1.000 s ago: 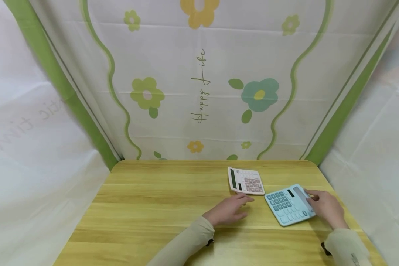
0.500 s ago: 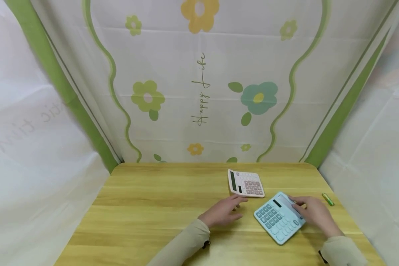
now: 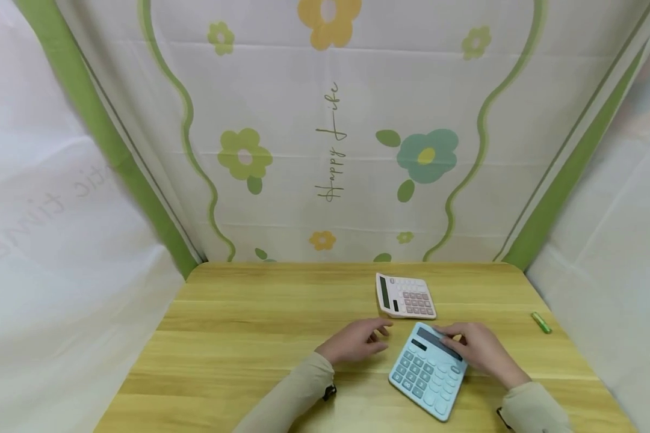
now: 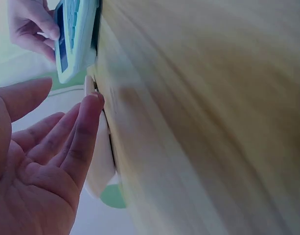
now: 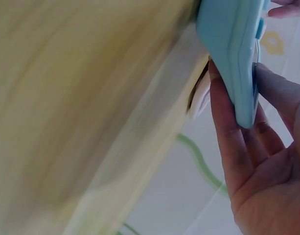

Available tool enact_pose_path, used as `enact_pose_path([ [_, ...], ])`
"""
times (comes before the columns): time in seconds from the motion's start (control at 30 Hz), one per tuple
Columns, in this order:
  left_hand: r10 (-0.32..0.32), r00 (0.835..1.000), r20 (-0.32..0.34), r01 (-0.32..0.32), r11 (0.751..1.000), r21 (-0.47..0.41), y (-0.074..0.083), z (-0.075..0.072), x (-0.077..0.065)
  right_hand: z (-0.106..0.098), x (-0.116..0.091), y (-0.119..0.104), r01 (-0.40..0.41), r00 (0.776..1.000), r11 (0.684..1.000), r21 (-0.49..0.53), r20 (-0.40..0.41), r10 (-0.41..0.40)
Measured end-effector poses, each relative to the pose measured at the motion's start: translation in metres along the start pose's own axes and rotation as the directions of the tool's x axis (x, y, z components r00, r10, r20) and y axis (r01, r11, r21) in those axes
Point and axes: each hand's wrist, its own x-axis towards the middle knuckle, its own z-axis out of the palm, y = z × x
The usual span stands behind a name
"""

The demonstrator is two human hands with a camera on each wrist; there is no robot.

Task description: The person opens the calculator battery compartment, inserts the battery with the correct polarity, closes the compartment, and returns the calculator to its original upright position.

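The right hand [image 3: 481, 350] is pinching the blue calculator [image 3: 427, 374] by its screen end, swinging it leftward over the table [image 3: 238, 337], bringing it within reach of the left hand [image 3: 353, 341], which is hovering empty, fingers loosely extended.

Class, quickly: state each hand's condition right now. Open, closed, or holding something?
Left hand: open, holding nothing.
Right hand: holding the blue calculator by one end.

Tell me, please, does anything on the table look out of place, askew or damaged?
Nothing looks spilled or damaged. The green battery lies alone near the right edge of the table, which seems odd. The pink calculator is turned sideways, display to the left. The blue calculator is askew, but the right hand holds it.
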Motion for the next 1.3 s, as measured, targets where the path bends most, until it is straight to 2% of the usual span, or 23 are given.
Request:
enact_pose_path([
  [0.17,-0.037,0.999,0.0,0.037,0.997,-0.075,-0.004,-0.002,-0.004,0.006,0.009,-0.011,0.014,1.0,1.0,0.008,0.017,-0.014],
  [0.33,-0.084,0.996,-0.03,0.081,0.993,-0.09,-0.006,-0.004,-0.006,0.015,0.022,-0.028,0.021,0.998,1.0,0.02,0.059,-0.022],
  [0.53,-0.143,0.988,-0.064,0.134,0.983,-0.123,-0.01,-0.004,-0.008,0.027,0.039,-0.045,0.09,0.989,0.995,0.044,0.118,-0.094],
  [0.8,-0.155,0.982,-0.107,0.143,0.983,-0.112,-0.017,-0.01,-0.012,0.037,0.056,-0.063,0.155,0.977,0.984,0.091,0.13,-0.166],
  [1.03,-0.19,0.976,-0.103,0.175,0.974,-0.141,-0.024,-0.016,-0.022,0.038,0.053,-0.062,0.133,0.982,0.986,0.102,0.123,-0.146],
  [1.3,-0.227,0.967,-0.116,0.199,0.957,-0.209,-0.036,-0.027,-0.038,0.038,0.053,-0.054,0.121,0.975,0.972,0.2,0.161,-0.154],
])
